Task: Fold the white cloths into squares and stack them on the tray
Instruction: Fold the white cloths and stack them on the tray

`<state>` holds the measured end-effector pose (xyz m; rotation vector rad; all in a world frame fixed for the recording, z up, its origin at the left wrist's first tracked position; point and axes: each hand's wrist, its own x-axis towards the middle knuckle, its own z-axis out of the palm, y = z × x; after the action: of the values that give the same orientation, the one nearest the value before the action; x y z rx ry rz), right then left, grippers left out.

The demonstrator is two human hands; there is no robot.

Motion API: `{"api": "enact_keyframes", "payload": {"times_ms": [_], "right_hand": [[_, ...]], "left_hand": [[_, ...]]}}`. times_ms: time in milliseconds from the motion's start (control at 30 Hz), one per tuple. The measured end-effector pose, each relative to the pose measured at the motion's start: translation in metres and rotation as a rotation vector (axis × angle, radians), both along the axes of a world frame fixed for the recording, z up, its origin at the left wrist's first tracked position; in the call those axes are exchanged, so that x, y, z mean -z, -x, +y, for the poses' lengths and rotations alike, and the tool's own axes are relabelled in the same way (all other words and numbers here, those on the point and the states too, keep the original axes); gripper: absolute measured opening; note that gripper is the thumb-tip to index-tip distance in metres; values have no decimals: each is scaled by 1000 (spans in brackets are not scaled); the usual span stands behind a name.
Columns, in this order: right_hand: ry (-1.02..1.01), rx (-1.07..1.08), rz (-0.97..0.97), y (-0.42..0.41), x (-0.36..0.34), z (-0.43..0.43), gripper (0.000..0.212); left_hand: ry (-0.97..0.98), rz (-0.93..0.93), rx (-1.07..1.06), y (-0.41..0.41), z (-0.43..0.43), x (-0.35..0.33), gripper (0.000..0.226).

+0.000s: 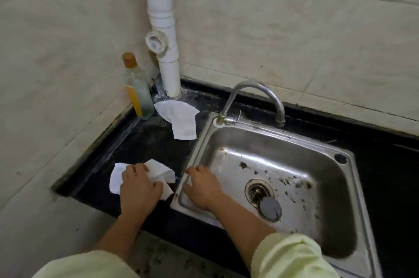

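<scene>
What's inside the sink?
A drain, a round grey plug beside it and dark specks. The right hand covers the sink's near-left corner, so that part is hidden.

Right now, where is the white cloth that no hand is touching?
The cloth lies on the black counter left of the sink in the head view, at the foot of the white pipe, right of the bottle.

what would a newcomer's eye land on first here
The stained steel sink on the right draws the eye first, with dark specks around its drain. At the front of the black counter, the left hand rests on a rumpled white cloth, and the right hand rests on the sink's left rim. A second white cloth lies farther back, by a bottle and a white pipe.
</scene>
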<state>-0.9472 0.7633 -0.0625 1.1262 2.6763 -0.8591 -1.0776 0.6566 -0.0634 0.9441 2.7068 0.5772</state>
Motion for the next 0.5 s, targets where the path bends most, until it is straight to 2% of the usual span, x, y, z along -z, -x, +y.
{"api": "enact_keyframes", "payload": {"times_ms": [200, 300, 367, 500], "right_hand": [[161, 64, 52, 49, 22, 7, 47], [216, 104, 116, 63, 29, 5, 26], [237, 151, 181, 68, 27, 7, 11], [404, 241, 301, 71, 14, 20, 15]], "left_hand": [[-19, -16, -39, 16, 12, 11, 28], [-8, 37, 22, 28, 15, 20, 21], [-31, 88, 44, 32, 19, 21, 26], [-150, 40, -118, 34, 32, -3, 13]]}}
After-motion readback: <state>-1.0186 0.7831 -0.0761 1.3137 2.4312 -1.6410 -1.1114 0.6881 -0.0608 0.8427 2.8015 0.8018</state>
